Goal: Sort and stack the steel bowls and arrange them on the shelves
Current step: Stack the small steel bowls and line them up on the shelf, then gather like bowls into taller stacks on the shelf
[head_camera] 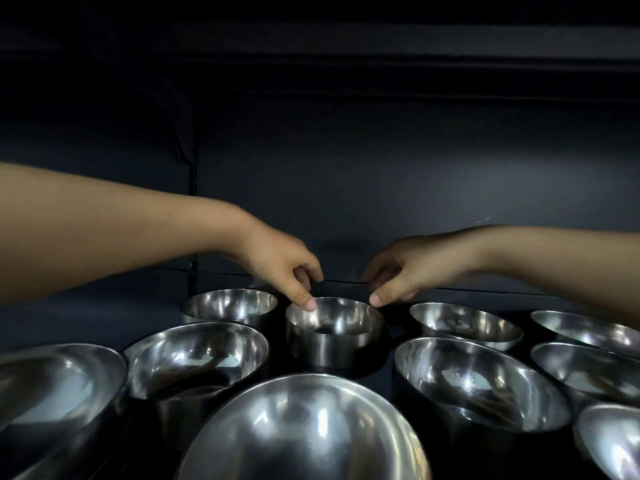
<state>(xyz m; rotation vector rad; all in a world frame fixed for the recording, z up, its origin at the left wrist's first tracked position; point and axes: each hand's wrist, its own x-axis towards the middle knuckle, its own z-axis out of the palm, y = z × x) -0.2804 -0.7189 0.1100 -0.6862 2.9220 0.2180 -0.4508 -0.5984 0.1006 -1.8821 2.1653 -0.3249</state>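
A small straight-walled steel bowl (332, 341) stands in the middle of the dark shelf (90, 317). My left hand (284, 268) pinches its left rim with curled fingers. My right hand (401, 271) pinches its right rim the same way. Around it stand several more steel bowls: a small one (230, 304) at the back left, a medium one (197, 358) front left, a large one (308, 431) nearest to me, a medium one (478, 379) front right, a shallow one (464, 325) at the back right.
A big bowl (52, 400) fills the left edge. Three more bowls (588, 368) crowd the right edge. The shelf's dark back panel (381, 188) rises right behind the hands, and an upper shelf's underside (346, 46) hangs overhead.
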